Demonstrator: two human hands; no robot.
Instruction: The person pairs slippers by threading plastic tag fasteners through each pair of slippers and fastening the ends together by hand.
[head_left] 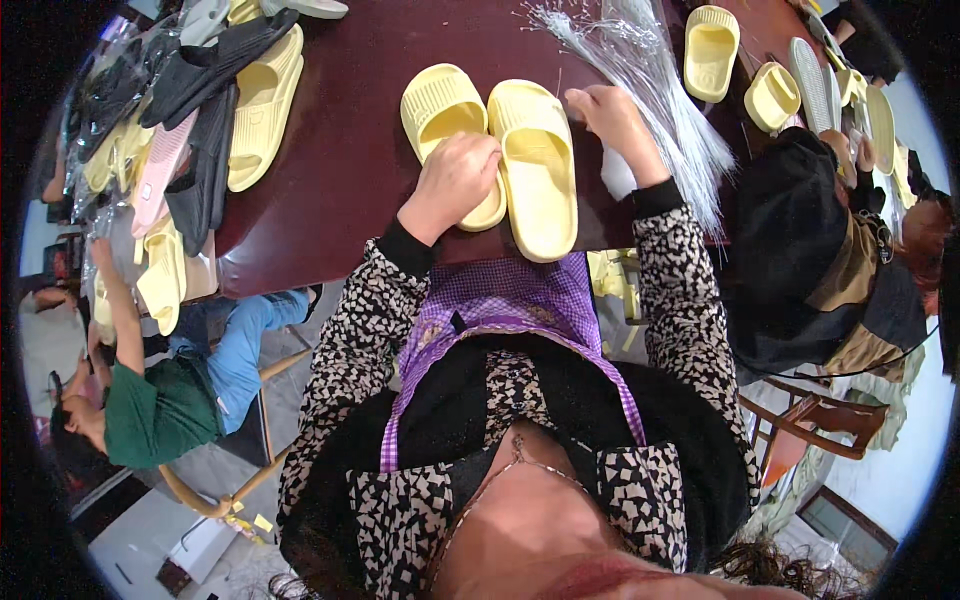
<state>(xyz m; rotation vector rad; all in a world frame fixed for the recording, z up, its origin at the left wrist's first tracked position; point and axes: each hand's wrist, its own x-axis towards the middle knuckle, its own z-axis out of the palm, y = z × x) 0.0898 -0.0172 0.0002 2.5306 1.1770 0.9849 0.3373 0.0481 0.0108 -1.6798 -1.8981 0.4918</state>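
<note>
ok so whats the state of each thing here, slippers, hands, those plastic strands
left slipper: flat on the table, sole down, left hand on it
right slipper: flat beside it, touching, heel past the table edge
left hand: closed, pressing on the left slipper
right hand: fingers curled at the right slipper's toe
clear plastic strands: loose bundle, fanned out
slipper pile: heaped, mixed colours

Black and pink slippers (205, 110) piled left; clear plastic ties (660, 80) (perhaps) right.
</note>
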